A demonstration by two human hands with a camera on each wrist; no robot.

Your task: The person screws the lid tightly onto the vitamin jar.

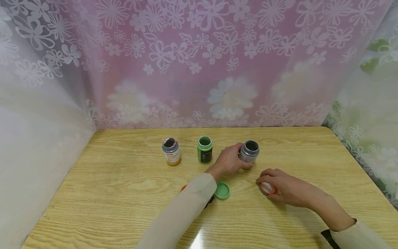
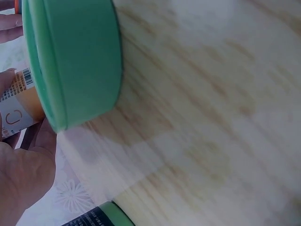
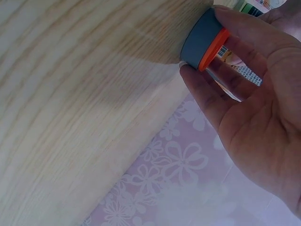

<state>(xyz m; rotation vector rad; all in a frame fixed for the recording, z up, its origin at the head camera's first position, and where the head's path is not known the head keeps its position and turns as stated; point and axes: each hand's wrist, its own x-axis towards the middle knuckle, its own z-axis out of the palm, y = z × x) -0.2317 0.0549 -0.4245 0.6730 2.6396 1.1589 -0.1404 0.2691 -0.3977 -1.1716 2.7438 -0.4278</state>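
My left hand (image 1: 229, 159) grips a grey-topped bottle (image 1: 247, 157) whose lid is off, on the right of a row of bottles. The left wrist view shows this bottle's label (image 2: 14, 113) with a barcode and an orange band, held by the left hand (image 2: 26, 176). My right hand (image 1: 290, 188) pinches a grey lid (image 3: 200, 40) with an orange-red inner rim by its edge, close to the tabletop. Its underside faces the palm in the right wrist view, where the right hand (image 3: 268, 103) fills the right side. Whether the lid touches the table, I cannot tell.
An uncapped green bottle (image 1: 205, 150) and another uncapped grey-topped bottle (image 1: 171, 152) stand to the left. Below my left forearm's line lies a green lid (image 1: 222, 191), inside up. An orange-rimmed lid (image 1: 183, 187) is mostly hidden by the sleeve. A floral curtain (image 1: 199, 69) backs the table.
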